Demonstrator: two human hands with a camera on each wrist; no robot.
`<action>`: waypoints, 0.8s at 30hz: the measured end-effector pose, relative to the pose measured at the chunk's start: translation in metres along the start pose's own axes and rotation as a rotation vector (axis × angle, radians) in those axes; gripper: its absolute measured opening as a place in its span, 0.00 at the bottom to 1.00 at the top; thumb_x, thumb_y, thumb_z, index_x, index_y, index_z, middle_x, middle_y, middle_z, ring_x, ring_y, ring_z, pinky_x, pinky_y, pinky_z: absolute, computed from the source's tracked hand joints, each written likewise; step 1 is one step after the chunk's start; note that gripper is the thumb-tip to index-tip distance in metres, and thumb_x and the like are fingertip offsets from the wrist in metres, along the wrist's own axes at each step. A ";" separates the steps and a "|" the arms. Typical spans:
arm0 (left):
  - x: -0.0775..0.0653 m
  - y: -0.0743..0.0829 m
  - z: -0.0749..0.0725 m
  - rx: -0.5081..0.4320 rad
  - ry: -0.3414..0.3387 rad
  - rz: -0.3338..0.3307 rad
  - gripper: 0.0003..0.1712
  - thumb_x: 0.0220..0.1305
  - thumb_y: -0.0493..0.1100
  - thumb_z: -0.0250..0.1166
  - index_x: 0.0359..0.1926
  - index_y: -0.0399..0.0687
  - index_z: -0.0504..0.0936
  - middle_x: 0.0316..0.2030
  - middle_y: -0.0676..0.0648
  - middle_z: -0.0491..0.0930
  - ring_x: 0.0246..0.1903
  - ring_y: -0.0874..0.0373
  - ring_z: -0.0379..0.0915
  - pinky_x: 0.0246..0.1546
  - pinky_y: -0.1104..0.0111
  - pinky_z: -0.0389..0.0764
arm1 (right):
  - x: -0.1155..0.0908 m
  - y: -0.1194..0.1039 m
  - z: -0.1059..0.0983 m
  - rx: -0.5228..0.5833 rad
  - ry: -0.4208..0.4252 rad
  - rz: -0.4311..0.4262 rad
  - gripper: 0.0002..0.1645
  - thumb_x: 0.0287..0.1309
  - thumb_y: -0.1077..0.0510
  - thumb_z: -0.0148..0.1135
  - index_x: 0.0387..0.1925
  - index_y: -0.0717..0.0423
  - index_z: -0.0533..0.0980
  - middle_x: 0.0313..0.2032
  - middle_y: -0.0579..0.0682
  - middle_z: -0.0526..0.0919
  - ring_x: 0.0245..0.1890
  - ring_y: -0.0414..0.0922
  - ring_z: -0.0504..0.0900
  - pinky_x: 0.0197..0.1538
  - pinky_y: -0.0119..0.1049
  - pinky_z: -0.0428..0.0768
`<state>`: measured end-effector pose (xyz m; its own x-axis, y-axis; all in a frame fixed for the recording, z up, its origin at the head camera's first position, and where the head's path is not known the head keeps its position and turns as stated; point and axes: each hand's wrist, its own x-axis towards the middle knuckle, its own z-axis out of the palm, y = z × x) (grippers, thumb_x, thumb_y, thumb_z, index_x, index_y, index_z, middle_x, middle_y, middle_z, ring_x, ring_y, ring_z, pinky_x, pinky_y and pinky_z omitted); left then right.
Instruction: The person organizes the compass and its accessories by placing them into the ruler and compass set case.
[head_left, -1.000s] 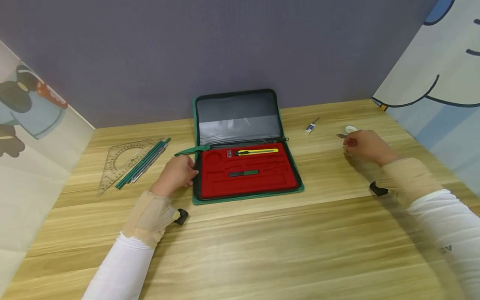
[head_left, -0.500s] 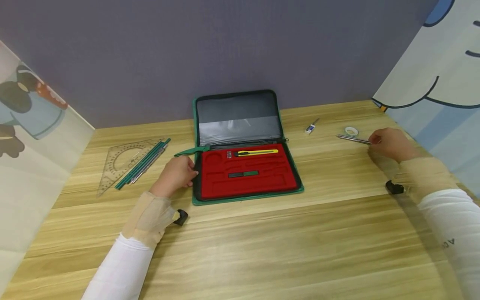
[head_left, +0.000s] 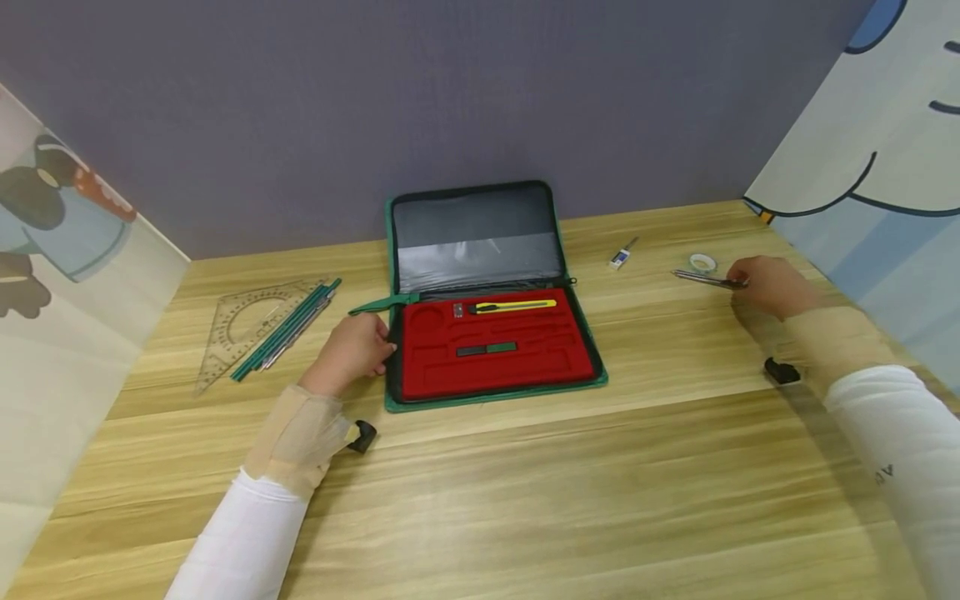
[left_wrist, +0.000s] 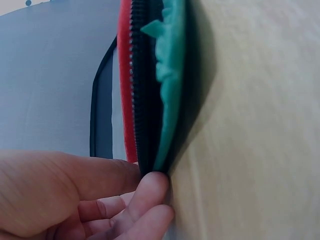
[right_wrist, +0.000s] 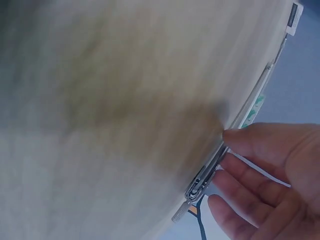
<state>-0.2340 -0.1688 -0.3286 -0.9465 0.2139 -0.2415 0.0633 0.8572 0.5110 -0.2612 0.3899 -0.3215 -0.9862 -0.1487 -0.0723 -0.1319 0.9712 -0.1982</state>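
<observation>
My left hand pinches the left edge of an open green zip case, which has a red moulded tray. In the left wrist view, thumb and fingers close on the zipper edge. Over at the right, my right hand holds a metal drawing compass near its hinge end, its legs pointing left. The right wrist view shows the compass's knurled handle beyond the fingers. Just behind the compass lies a small roll of tape.
In the tray lie a yellow utility knife, a green-and-black stick and a small sharpener. A clear set square and several green pencils lie at left. A small white-and-blue item lies right of the case.
My right hand has moved right along the compass to its hinge end, then slightly back left, uncovering the tape and the compass legs. The left hand stays at the case edge.
</observation>
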 end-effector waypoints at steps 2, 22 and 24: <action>0.000 0.000 0.000 0.001 0.001 0.002 0.12 0.63 0.35 0.58 0.44 0.28 0.73 0.27 0.42 0.81 0.17 0.61 0.75 0.20 0.72 0.77 | 0.001 0.000 0.000 -0.010 -0.006 -0.008 0.13 0.48 0.69 0.58 0.38 0.74 0.74 0.35 0.72 0.77 0.36 0.65 0.77 0.39 0.57 0.74; -0.002 0.002 0.000 0.027 0.004 0.007 0.12 0.64 0.35 0.58 0.44 0.28 0.74 0.24 0.43 0.81 0.17 0.61 0.75 0.22 0.71 0.76 | 0.002 -0.006 0.002 -0.070 -0.051 -0.138 0.04 0.52 0.73 0.58 0.31 0.72 0.73 0.28 0.64 0.79 0.33 0.60 0.78 0.39 0.55 0.76; -0.002 0.002 0.000 0.025 0.005 0.006 0.12 0.64 0.35 0.58 0.44 0.29 0.74 0.24 0.43 0.81 0.17 0.61 0.75 0.22 0.72 0.76 | 0.002 -0.009 0.002 -0.079 -0.053 -0.155 0.03 0.52 0.73 0.57 0.31 0.72 0.72 0.27 0.63 0.79 0.32 0.59 0.78 0.39 0.54 0.75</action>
<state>-0.2320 -0.1675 -0.3271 -0.9476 0.2171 -0.2345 0.0771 0.8675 0.4915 -0.2622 0.3805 -0.3219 -0.9472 -0.3052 -0.0987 -0.2912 0.9472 -0.1341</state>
